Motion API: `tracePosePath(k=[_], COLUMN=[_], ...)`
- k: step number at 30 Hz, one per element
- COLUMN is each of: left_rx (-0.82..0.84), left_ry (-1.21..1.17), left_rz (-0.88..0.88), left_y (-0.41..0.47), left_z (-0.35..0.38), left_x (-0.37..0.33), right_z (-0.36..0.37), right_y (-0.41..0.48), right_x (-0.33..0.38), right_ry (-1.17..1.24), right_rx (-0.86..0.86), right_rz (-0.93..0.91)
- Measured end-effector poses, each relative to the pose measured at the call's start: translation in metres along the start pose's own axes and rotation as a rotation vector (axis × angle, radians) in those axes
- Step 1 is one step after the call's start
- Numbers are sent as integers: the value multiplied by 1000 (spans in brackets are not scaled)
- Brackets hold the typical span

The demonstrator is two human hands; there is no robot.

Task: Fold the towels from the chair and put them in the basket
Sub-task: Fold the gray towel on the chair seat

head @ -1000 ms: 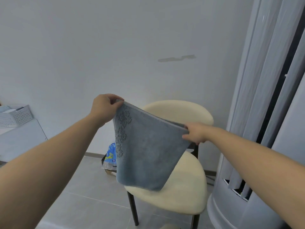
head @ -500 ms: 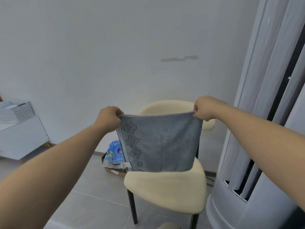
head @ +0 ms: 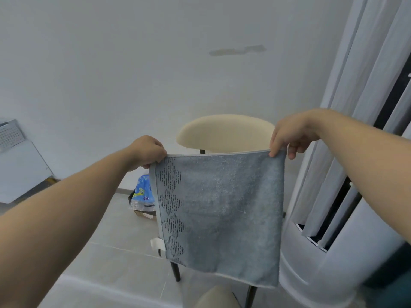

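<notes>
A grey-blue towel (head: 222,214) with a dark diamond pattern down its left side hangs flat in the air in front of the chair. My left hand (head: 148,151) grips its top left corner. My right hand (head: 291,135) pinches its top right corner between thumb and fingers. The cream chair (head: 224,132) stands behind the towel; only its backrest and dark legs show, the seat is hidden. A white perforated basket (head: 10,133) sits on a white surface at the far left edge.
A grey curtain (head: 360,107) and a tall white rounded unit (head: 322,263) stand close on the right. A blue packet on a small box (head: 142,196) lies on the tiled floor left of the chair. Another cream rounded shape (head: 215,296) shows at the bottom edge.
The towel went from slanted to stretched flat between my hands. My right hand rose and moved right; the towel now hangs longer and hides the chair seat.
</notes>
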State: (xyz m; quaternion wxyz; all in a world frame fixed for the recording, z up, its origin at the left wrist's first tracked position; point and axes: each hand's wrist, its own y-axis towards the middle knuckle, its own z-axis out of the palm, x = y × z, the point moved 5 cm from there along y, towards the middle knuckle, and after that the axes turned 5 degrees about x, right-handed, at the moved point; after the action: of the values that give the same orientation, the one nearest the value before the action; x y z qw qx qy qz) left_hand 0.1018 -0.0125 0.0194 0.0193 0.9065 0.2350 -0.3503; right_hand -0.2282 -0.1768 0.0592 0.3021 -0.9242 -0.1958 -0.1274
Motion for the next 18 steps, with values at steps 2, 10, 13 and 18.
tracePosePath(k=[2,10,13,18], left_rx=[23,90,146,31], left_ry=[48,488,520,489], left_rz=[-31,-80,-107,-94], left_y=[23,134,166,202], left_z=[20,128,155,158], left_x=[9,66,77,77], right_z=[6,78,93,98], right_y=[32,194,231,264], right_x=[-6,-48,-52,-52], right_ry=[-12,-165,-310,-330], right_rx=[-30,-18,-81,-209], right_rz=[24,136,130,92])
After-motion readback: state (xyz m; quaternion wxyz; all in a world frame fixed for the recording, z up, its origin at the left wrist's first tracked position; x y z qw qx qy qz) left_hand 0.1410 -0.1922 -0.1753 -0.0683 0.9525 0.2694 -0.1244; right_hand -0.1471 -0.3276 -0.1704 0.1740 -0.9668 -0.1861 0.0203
